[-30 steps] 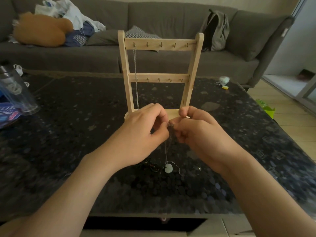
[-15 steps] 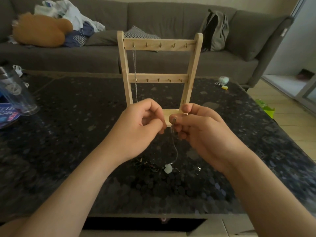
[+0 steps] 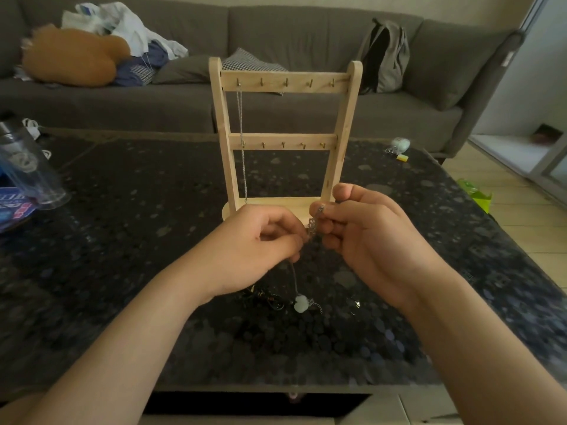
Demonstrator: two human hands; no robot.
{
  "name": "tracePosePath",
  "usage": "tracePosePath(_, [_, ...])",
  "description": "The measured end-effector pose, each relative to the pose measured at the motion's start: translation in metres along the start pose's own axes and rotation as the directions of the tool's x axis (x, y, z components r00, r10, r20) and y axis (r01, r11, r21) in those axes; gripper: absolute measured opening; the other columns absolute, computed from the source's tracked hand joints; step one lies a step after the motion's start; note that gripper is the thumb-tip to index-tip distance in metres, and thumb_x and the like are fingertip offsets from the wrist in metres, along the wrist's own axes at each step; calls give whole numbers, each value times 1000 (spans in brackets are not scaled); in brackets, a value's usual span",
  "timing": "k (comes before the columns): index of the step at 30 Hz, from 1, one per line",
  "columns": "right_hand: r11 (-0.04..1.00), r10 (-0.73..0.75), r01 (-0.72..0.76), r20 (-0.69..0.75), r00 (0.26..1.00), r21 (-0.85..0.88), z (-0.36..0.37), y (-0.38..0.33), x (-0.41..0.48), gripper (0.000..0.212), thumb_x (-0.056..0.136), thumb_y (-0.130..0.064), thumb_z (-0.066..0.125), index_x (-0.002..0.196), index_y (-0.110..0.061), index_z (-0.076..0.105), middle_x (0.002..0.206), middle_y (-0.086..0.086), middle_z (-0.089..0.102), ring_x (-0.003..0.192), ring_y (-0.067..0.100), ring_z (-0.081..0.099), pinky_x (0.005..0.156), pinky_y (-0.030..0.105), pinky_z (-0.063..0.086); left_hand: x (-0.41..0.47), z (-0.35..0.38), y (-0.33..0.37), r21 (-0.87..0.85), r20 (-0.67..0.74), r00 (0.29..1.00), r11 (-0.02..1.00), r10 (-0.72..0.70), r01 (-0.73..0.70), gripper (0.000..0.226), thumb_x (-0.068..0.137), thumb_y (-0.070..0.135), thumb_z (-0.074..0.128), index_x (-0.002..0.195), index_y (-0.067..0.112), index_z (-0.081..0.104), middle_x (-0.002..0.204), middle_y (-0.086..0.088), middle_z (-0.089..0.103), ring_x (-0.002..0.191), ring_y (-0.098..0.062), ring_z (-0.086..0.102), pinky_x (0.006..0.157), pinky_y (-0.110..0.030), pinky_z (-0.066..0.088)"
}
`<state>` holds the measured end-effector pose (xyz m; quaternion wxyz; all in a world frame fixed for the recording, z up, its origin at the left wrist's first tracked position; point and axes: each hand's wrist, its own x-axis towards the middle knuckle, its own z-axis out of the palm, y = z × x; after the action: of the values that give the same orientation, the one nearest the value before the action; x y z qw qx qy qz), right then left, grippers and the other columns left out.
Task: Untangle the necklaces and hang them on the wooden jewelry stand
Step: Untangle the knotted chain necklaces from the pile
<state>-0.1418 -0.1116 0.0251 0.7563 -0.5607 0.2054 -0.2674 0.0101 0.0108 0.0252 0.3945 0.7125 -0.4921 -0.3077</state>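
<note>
Necklaces-wise you've got one silver chain (image 3: 241, 133) hanging off the top-left hook of the wooden jewelry stand (image 3: 285, 82), while your left hand (image 3: 257, 240) and right hand (image 3: 362, 234) both pinch the second necklace (image 3: 313, 226) mid-frame, its pale pendant (image 3: 301, 303) and a dark tangle (image 3: 270, 299) lying on the bench (image 3: 122, 240) below.

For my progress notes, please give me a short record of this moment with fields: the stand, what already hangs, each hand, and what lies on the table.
stand: wooden stand upright on the dark table, two rails of hooks
hung: one chain on the leftmost top hook; other hooks look bare
left: left hand pinches the held necklace
right: right hand pinches its upper end
pendant: pale pendant of that necklace lies on the table
remaining: dark tangle beside the pendant
</note>
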Motion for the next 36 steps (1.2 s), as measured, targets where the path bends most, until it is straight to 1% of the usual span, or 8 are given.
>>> tracePosePath(7, [1000, 15, -15, -34, 999, 25, -2, -1, 1, 27, 80, -1, 62, 90, -21, 49, 87, 8, 63, 73, 16, 53, 69, 34, 38, 2, -4, 1, -194, -71, 997, 981, -33, 19, 13, 100, 21, 69, 93, 17, 79, 98, 0, 83, 105, -15, 77, 116, -48, 48])
tracePosePath(11, [1000, 18, -18, -20, 1000, 19, 0, 0, 0, 31, 84, 3, 63, 90, -22, 46, 83, 5, 63, 72, 14, 52, 68, 33, 37, 5, -6, -2, -290, -150, 989, 957, -14, -31, 36, 69, 44, 71, 85, 13, 77, 104, -4, 80, 118, -23, 71, 114, -52, 48])
tracePosePath(15, [1000, 26, -26, -7, 1000, 4, 1, 0, -1, 35, 96, 10, 57, 91, -22, 45, 80, 2, 61, 72, 14, 52, 68, 32, 36, 8, -8, -4, -273, -185, 983, 961, -5, -46, 31, 75, 41, 64, 83, 13, 76, 105, -3, 78, 120, -24, 68, 115, -57, 45])
tracePosePath(20, [1000, 4, -4, 21, 1000, -21, 4, 0, -3, 30, 84, -2, 66, 96, -21, 46, 87, 8, 63, 74, 14, 53, 71, 33, 38, 5, -8, -2, -380, -160, 987, 924, -12, -50, 14, 84, 24, 60, 81, 15, 69, 78, -3, 69, 84, -19, 69, 97, -48, 57])
tracePosePath(23, [998, 10, -9, 8, 1000, -59, 5, 0, -4, 29, 81, -8, 68, 98, -20, 49, 95, 14, 59, 78, 16, 53, 73, 34, 38, 2, -6, 0, -320, -187, 982, 943, 26, -86, 11, 95, 10, 64, 95, 19, 59, 74, -5, 54, 66, -15, 52, 75, -43, 47])
tracePosePath(27, [998, 4, -4, 3, 1000, -68, 4, 1, -4, 30, 94, 2, 68, 105, -16, 47, 90, 9, 61, 77, 15, 52, 71, 34, 37, 0, -9, 1, -80, -232, 962, 983, 142, -165, 19, 87, 12, 78, 81, 30, 72, 100, -8, 67, 89, -37, 65, 86, -53, 57])
tracePosePath(32, [993, 4, -3, 2, 1000, -114, 2, 2, -4, 28, 99, 3, 62, 103, -18, 44, 89, 3, 65, 80, 17, 51, 72, 34, 37, -1, -5, 0, 38, -281, 941, 982, 187, -184, 14, 72, 32, 78, 81, 42, 84, 109, 11, 60, 66, 0, 50, 66, -14, 43])
tracePosePath(36, [988, -14, 13, -7, 1000, -155, 2, 4, -2, 26, 90, -5, 66, 100, -19, 48, 94, 4, 66, 82, 17, 52, 72, 33, 40, 3, 1, -2, 58, -349, 920, 984, 177, -167, 5, 81, 41, 83, 82, 46, 83, 113, 16, 61, 75, 4, 54, 70, -13, 39])
